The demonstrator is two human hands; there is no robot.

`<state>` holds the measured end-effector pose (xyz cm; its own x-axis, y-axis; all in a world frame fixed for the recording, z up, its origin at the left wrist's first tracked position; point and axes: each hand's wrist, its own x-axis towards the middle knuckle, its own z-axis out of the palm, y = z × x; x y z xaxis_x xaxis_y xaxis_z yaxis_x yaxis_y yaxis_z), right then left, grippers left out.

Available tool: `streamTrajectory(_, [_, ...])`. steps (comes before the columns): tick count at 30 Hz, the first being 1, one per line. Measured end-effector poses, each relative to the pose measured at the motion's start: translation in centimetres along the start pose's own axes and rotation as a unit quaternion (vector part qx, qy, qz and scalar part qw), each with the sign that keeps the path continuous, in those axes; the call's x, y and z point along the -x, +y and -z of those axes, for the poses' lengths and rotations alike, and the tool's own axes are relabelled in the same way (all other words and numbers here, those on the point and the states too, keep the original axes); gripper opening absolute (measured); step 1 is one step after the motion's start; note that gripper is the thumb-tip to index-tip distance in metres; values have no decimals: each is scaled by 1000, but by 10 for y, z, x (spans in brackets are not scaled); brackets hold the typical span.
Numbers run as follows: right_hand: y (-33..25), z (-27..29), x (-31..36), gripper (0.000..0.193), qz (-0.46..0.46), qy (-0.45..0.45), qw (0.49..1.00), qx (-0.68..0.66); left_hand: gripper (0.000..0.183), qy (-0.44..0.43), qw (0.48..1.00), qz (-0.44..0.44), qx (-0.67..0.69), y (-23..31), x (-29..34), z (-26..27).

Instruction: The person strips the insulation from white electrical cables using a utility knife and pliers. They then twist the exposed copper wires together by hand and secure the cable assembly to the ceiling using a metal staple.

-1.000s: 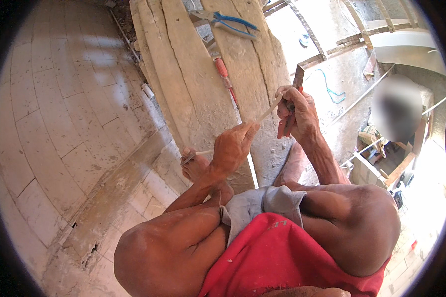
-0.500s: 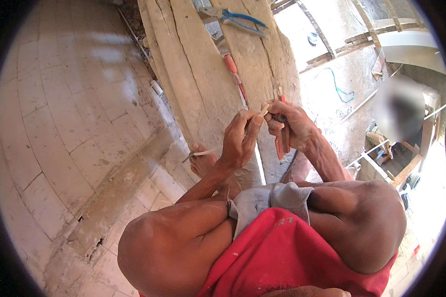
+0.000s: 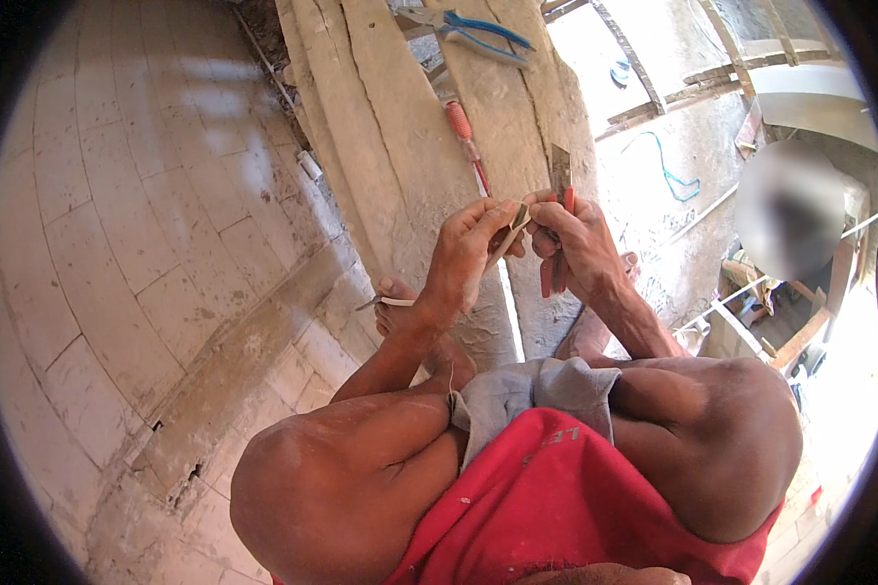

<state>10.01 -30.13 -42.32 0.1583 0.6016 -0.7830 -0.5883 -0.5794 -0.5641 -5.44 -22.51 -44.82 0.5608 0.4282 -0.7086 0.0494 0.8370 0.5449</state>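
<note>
Okay so both hands are close together over the worktop, which is rough, cracked wooden planks with a bright gap running between them. Left hand has its fingers pinched on a pale, thin strip, and that strip sits right between the two hands, angled up toward the right one. Right hand has its fingers curled round a red-handled tool, with a flat dark blade sticking up past the knuckles. Its thumb side is right up by the strip's upper end, but can't tell whether those fingers actually grip the strip too.

Another pale length with a dark tip pokes out by the left wrist, next to the bare left foot; can't tell if it's the same piece. Further up the planks there's a red-handled screwdriver lying along the gap, then blue-handled pliers near the top. Off right, a blue cord lies on the pale ground.
</note>
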Motion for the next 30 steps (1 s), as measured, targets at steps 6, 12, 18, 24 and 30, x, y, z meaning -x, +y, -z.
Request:
streamTrajectory(6, [-7, 0, 1, 22, 90, -20, 988, 126, 32, -6, 999, 53, 10, -11, 4, 2])
streamTrajectory(12, [10, 10, -13, 17, 205, 7, 941, 268, 34, -1, 999, -14, -35, -18, 2, -3])
streamTrajectory(18, [0, 7, -7, 16, 267, 13, 895, 358, 33, 73, 997, -6, 35, -19, -2, -12])
streamTrajectory(24, [15, 13, -10, 17, 326, -26, 839, 434, 23, 47, 992, 69, -97, -23, -9, 30])
streamTrajectory(30, [6, 9, 4, 23, 252, -36, 794, 552, 21, 72, 994, 26, -75, -37, -8, 18])
